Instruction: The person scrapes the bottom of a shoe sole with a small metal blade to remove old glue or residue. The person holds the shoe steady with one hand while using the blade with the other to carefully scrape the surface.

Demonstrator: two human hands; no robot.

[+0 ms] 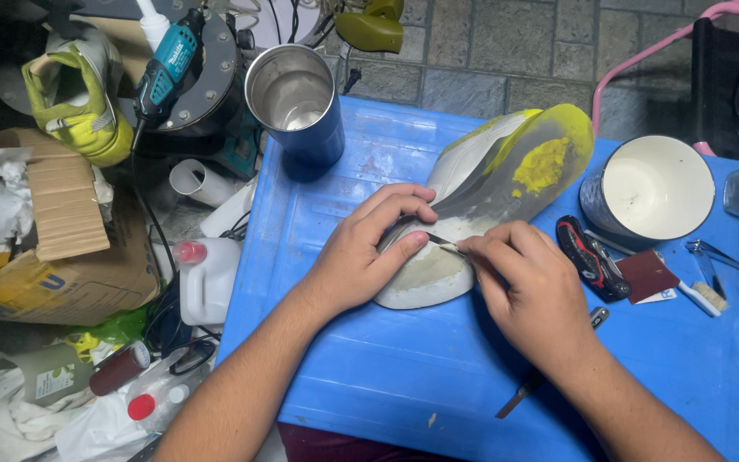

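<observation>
A shoe [506,175] lies sole-up on the blue plastic table [369,376], its grey and white sole worn, with yellow at the toe. My left hand [365,248] presses on the heel end of the sole, fingers curled over its edge. My right hand [523,282] pinches a small thin blade or tool [442,242] whose tip touches the sole between the two hands. The tool's shape is mostly hidden by my fingers.
A blue metal cup [297,103] stands at the table's back left, a white-lined cup [652,188] at the right. A black cutter [590,257], a sandpaper piece [646,274], a small brush [701,295] and nail clippers [716,255] lie at right. Left of the table: a yellow shoe [79,94], rotary tool [164,73], cardboard box [62,257], bottles.
</observation>
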